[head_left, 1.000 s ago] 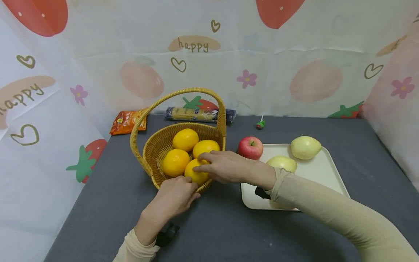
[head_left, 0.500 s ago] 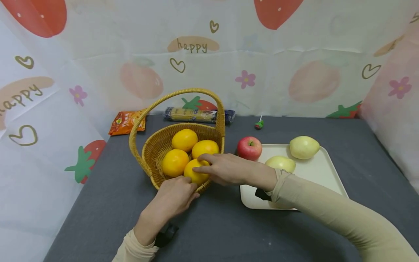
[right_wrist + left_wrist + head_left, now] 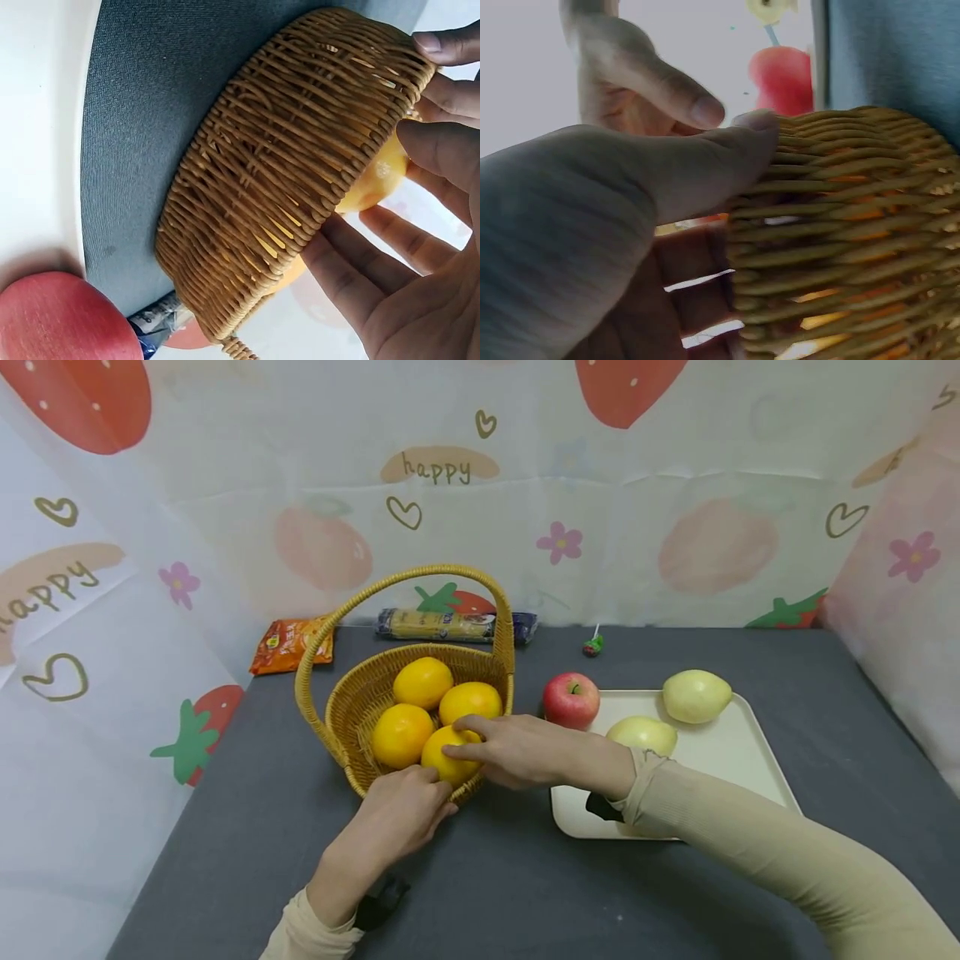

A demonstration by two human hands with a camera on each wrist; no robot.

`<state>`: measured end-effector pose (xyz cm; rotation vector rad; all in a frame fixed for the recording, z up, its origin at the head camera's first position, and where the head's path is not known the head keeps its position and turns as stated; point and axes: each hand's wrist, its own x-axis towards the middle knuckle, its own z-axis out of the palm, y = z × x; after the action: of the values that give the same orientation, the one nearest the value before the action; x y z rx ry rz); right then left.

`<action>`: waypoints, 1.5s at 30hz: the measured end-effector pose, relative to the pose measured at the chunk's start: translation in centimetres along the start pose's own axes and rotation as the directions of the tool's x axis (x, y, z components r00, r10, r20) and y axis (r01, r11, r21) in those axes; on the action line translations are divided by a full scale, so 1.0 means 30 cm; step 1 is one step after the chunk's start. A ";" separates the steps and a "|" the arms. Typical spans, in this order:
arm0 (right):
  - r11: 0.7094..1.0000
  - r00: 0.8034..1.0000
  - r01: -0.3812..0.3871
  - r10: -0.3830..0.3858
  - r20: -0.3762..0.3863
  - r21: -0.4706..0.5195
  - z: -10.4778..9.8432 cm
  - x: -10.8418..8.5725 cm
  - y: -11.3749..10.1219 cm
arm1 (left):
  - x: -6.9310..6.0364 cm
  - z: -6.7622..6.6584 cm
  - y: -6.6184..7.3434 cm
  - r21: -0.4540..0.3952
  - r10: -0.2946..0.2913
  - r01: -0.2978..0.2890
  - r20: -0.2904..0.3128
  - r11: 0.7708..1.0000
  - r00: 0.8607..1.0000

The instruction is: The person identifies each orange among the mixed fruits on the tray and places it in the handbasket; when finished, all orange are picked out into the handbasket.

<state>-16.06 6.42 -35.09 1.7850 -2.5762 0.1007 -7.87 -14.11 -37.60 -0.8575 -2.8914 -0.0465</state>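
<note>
In the head view a wicker basket (image 3: 348,710) with a tall handle holds several oranges. My left hand (image 3: 397,814) grips its front rim, the thumb outside the weave and the fingers inside, as the left wrist view shows. My right hand (image 3: 525,750) reaches over the right side of the rim. Its thumb and fingers lie around the nearest orange (image 3: 442,762), which sits low in the basket. In the right wrist view other fingertips touch the basket's rim. Three more oranges lie behind: one orange (image 3: 402,735) on the left, two farther back.
Right of the basket a cream tray (image 3: 738,768) bears pale yellow-green fruits, one (image 3: 697,697) at the back. A red apple (image 3: 572,700) is at its left corner. Behind are an orange snack packet (image 3: 285,646), a noodle packet (image 3: 435,624) and a lollipop (image 3: 593,645). Printed cloth walls enclose the table.
</note>
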 end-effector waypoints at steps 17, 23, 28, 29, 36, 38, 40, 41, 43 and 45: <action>1.000 1.000 0.019 -0.019 -0.014 0.002 0.014 0.014 -0.004 | -0.029 0.025 -0.028 -0.004 0.117 -0.118 -0.086 0.993 0.989; 0.998 0.999 -0.035 0.033 -0.033 -0.044 0.009 0.024 -0.010 | -0.027 0.023 -0.028 -0.011 0.129 -0.131 -0.111 0.991 0.985; 0.993 0.994 -0.113 0.112 -0.013 -0.019 0.007 0.024 -0.014 | -0.027 0.024 -0.025 -0.003 0.126 -0.127 -0.122 0.992 0.984; 0.992 0.992 -0.126 0.125 -0.007 -0.010 0.008 0.023 -0.013 | -0.027 0.024 -0.025 -0.001 0.125 -0.126 -0.124 0.992 0.984; 0.998 0.996 -0.060 0.059 -0.070 -0.023 0.023 0.016 -0.009 | -0.026 0.021 -0.026 0.008 0.120 -0.120 -0.114 0.993 0.986; 0.999 0.996 -0.008 0.004 -0.090 -0.044 0.026 0.018 -0.012 | -0.025 0.021 -0.027 0.004 0.116 -0.116 -0.104 0.993 0.988; 0.999 0.996 0.028 -0.032 -0.081 -0.042 0.028 0.020 -0.014 | -0.024 0.019 -0.027 0.000 0.115 -0.115 -0.097 0.993 0.989; 0.998 0.997 0.040 -0.042 -0.072 -0.039 0.028 0.021 -0.015 | -0.023 0.019 -0.027 -0.002 0.115 -0.116 -0.096 0.993 0.989; 0.999 0.998 0.039 -0.040 -0.040 -0.033 0.029 0.020 -0.017 | -0.022 0.020 -0.027 -0.004 0.117 -0.118 -0.098 0.993 0.988; 0.999 0.999 0.031 -0.031 -0.016 -0.023 0.030 0.019 -0.016 | -0.021 0.019 -0.027 -0.004 0.121 -0.122 -0.105 0.993 0.987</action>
<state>-15.78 5.67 -35.94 1.8078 -2.5267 0.0854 -7.85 -15.10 -38.25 -0.9999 -2.7392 -0.0920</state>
